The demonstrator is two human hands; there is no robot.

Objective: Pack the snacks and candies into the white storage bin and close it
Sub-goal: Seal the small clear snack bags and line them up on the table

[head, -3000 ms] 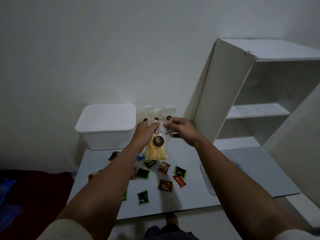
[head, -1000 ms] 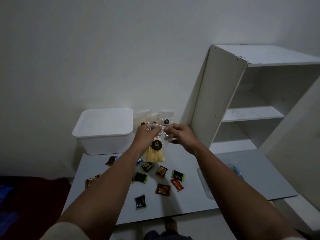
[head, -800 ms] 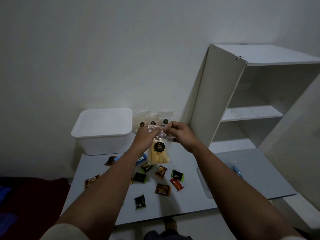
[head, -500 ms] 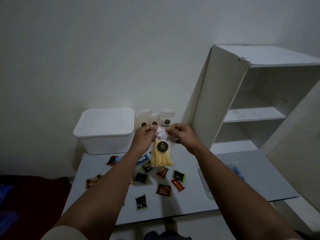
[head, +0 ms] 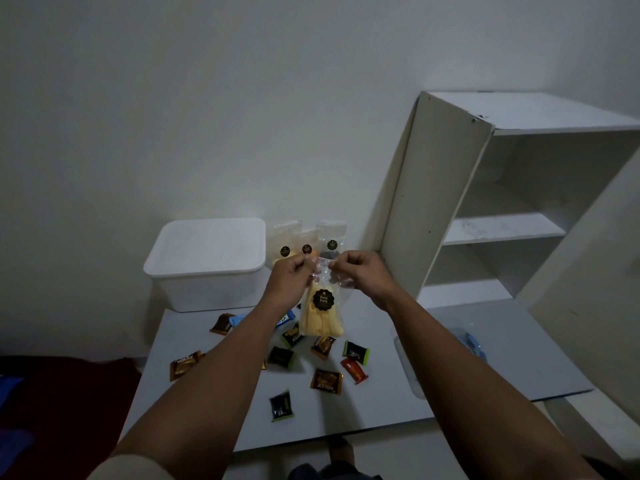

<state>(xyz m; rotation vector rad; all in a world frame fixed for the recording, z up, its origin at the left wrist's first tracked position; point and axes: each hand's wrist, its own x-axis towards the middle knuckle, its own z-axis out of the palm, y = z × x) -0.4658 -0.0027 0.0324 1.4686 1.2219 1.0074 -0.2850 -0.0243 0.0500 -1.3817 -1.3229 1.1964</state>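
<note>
A clear snack bag [head: 322, 315] with yellow sticks and a round black label hangs above the grey table [head: 381, 414]. My left hand [head: 289, 278] pinches its top edge from the left. My right hand [head: 356, 273] pinches the same top edge from the right. The white storage bin [head: 207, 263] stands at the table's back left with its lid on. Three more clear snack bags [head: 304, 242] lean against the wall beside the bin. Several small wrapped candies [head: 325, 381] lie scattered on the table under my arms.
A white open shelf unit [head: 485, 202] stands at the right against the wall. A clear plastic container with a blue part [head: 467, 341] lies on the table's right side, partly hidden by my right arm. A dark red cloth [head: 52, 410] lies at lower left.
Both hands kept their pinch on the bag's top. The bag swung slightly right and its label turned to face me. The view shifted a little.
</note>
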